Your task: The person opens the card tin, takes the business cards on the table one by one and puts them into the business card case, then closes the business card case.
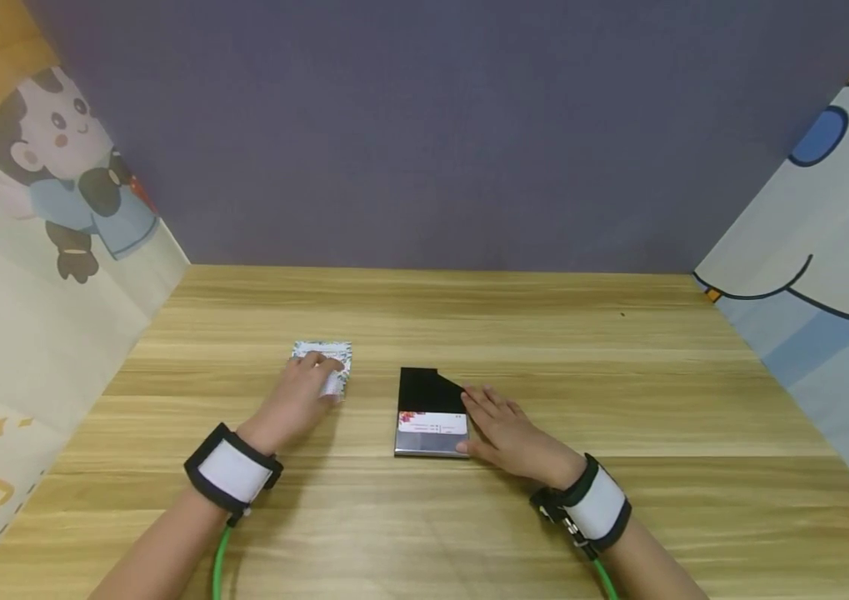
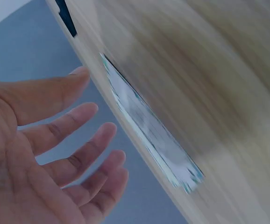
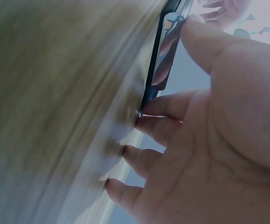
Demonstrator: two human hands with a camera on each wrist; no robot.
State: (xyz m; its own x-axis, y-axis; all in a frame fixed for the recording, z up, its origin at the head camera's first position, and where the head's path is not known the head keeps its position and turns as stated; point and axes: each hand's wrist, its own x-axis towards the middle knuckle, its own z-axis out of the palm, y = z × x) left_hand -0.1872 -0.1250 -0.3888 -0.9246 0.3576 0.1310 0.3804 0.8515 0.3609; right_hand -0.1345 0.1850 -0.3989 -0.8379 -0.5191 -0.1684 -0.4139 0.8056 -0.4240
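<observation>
Head view, left hand (image 1: 295,398), right hand (image 1: 511,439), fingers (image 2: 86,149) released, one packet (image 1: 332,384), one black cardholder (image 1: 420,398)

The case (image 1: 422,394) is black and silver, the packet (image 2: 146,123) white with blue-green patterned edges.

Legible inscriptions: none. Item one: white rectangular card (image 1: 424,422) with red floral corner, on flat black-and-silver case (image 1: 421,392), six o'clock from head-view centre; bears fine print, too small to read. Item two: white rectangular packet (image 2: 146,126) with blue-green patterned border, eight o'clock; bears blurred, unreadable print.
</observation>
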